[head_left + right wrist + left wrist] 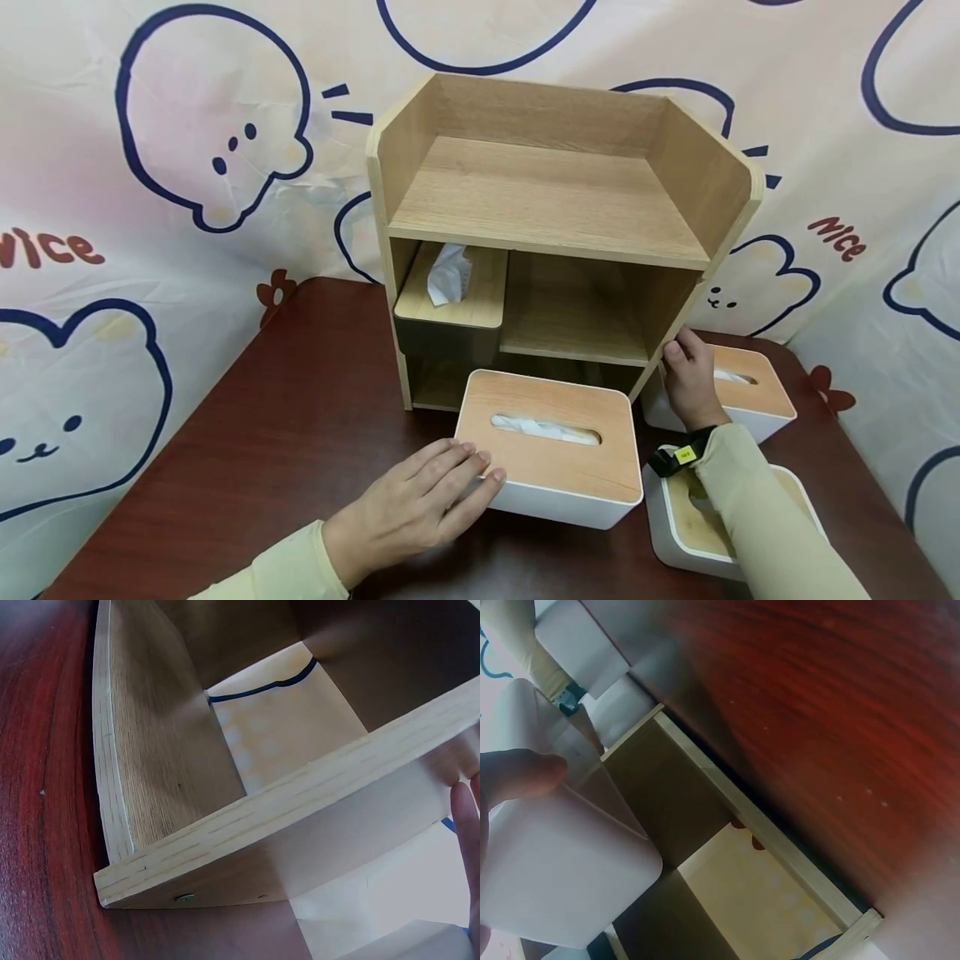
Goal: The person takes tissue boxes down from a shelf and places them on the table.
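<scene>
My left hand [420, 504] holds a white tissue box [555, 442] with a wooden lid by its left end, in front of a small wooden shelf [555, 196]. In the left wrist view, the thumb [525, 772] lies on the box's white side, and the box overlaps the shelf's compartments above the table. My right hand [690, 375] grips the front edge of the shelf's right side panel. In the right wrist view, fingers [465, 817] reach that panel's outer face. A dark drawer-like tissue box [448, 312], wooden on top with tissue sticking up, sits in the shelf's middle-left compartment.
Two more white tissue boxes with wooden lids stand right of the shelf: one box [753, 387] behind my right wrist, another box [667, 525] partly under my right forearm. Everything is on a dark red-brown table [247, 467]. A cartoon-printed cloth [210, 275] hangs behind.
</scene>
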`<state>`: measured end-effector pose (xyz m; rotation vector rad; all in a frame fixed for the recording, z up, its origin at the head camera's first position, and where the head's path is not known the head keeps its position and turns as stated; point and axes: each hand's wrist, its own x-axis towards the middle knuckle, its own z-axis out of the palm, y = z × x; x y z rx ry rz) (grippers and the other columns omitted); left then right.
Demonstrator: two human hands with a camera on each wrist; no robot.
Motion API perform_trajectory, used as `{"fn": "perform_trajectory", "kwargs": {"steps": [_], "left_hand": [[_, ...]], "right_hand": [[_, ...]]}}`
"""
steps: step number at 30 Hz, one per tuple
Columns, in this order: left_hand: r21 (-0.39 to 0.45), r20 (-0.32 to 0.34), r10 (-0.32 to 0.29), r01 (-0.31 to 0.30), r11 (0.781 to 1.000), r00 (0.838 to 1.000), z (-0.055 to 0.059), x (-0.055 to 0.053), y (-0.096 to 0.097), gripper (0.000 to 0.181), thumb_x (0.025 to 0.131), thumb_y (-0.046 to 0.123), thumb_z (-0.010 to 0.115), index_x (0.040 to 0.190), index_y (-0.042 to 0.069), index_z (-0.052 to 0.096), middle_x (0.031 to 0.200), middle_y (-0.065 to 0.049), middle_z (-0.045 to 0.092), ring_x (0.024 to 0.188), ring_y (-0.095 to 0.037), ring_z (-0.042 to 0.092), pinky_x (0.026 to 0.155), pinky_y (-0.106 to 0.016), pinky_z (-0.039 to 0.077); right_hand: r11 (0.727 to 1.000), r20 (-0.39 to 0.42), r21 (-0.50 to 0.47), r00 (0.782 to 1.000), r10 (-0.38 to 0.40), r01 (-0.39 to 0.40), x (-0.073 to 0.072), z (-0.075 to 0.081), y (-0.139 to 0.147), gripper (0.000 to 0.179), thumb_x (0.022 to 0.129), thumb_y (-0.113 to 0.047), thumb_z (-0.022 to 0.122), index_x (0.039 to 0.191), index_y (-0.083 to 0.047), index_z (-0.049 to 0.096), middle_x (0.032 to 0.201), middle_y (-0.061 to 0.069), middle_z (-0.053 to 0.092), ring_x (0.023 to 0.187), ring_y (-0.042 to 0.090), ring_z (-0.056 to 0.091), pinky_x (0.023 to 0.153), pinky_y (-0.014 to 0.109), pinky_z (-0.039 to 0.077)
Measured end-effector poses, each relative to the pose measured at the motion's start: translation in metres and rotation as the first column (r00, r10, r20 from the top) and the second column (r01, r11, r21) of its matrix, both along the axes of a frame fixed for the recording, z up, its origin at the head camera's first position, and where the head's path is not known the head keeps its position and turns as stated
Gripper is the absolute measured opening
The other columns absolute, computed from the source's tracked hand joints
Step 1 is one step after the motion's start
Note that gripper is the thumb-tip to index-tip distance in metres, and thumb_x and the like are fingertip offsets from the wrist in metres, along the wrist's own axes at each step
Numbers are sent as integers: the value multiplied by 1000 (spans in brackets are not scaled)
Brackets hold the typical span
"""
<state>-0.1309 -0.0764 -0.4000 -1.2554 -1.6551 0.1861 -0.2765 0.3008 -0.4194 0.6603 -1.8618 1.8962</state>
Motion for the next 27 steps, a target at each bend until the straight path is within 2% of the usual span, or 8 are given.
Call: {"fn": "perform_trajectory", "kwargs": {"steps": [7, 12, 15, 27], "left_hand": [[-34, 36, 1, 1, 999, 999, -6, 1, -3, 29, 102, -1, 36, 121, 4, 59, 112, -12, 64, 101, -24, 62, 89, -35, 51], [-25, 25, -7, 7, 1000, 1000, -8, 0, -3, 28, 101, -1, 38, 118, 3, 59, 110, -12, 64, 99, -24, 62, 87, -35, 51], [-21, 21, -3, 3, 1000, 1000, -7, 1, -3, 28, 101, -1, 38, 118, 3, 59, 110, -12, 63, 99, -24, 62, 87, -35, 52], [-41, 30, 2, -1, 999, 1000, -9, 1, -2, 29, 102, -1, 37, 120, 4, 59, 112, -11, 63, 101, -24, 62, 89, -35, 50]], "right_hand": [[999, 16, 30, 1000, -26, 26, 2, -2, 0, 49, 97, -40, 60, 130, -4, 61, 120, 6, 61, 107, 18, 55, 90, 22, 45], [1000, 34, 1, 999, 14, -14, 1, 1, 0, 53, 97, -40, 60, 134, -2, 57, 127, 9, 58, 113, 20, 52, 94, 22, 43], [999, 17, -28, 999, 38, -38, 0, 2, -1, 53, 96, -39, 62, 133, -1, 57, 125, 9, 58, 111, 20, 53, 93, 23, 44], [995, -1, -79, 998, 62, -62, -1, 0, -2, 46, 95, -33, 64, 128, -1, 61, 121, 10, 59, 108, 20, 54, 92, 25, 45]]}}
